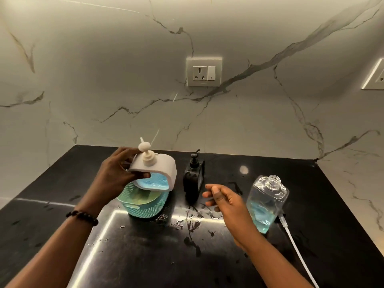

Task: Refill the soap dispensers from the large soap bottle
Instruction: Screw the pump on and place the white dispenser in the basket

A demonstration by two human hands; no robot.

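While left hand holds white dispenser aloft over teal basket, fingers clamped on its side: right hand empty, fingers loosely apart. Clear bottle, uncapped, upright on counter, just right of right hand; nearer hand.

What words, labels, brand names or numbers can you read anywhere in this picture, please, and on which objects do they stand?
No text can be read.
Black pump dispenser: its front panel may carry a label, too dark and blurred to read.
Clear soap bottle: no label visible.
White pump dispenser, held in the left hand: no print visible.
Wall socket: switch carries a small mark, too small to read.
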